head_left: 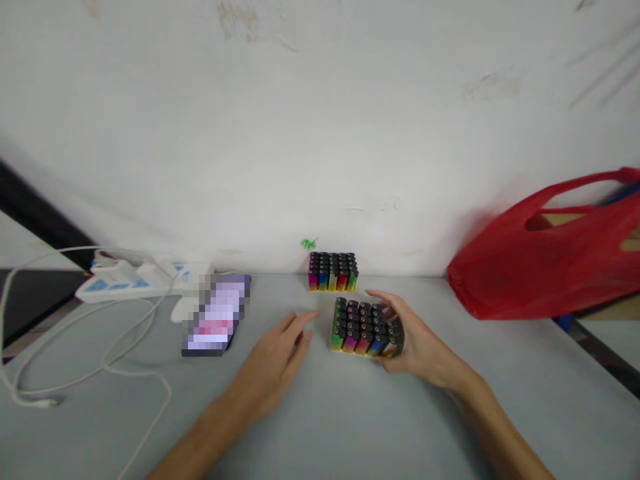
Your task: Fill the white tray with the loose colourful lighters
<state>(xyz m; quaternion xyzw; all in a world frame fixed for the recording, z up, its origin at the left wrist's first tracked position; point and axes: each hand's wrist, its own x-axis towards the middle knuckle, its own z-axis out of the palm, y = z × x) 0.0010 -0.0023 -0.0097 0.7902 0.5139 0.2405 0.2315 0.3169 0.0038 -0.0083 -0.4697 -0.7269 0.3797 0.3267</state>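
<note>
Both of my hands are over the grey table. My right hand [407, 337] grips the right end of a block of batteries [357, 330], its fingers round the far side and its thumb at the near side. The block stands in upright rows, with black tops and bodies in green, pink, red and blue. To the left of it, my left hand [275, 357] holds nothing; its index finger and thumb are apart and point toward the block without touching it. Behind, against the wall, stands a second block of similar batteries [333, 272].
A phone [215, 317] with a lit, blurred screen lies at the left. Beyond it is a white power strip [130, 283] with plugs, and a white cable [107, 353] loops over the table. A red bag [540, 260] sits at the right by the wall [320, 133].
</note>
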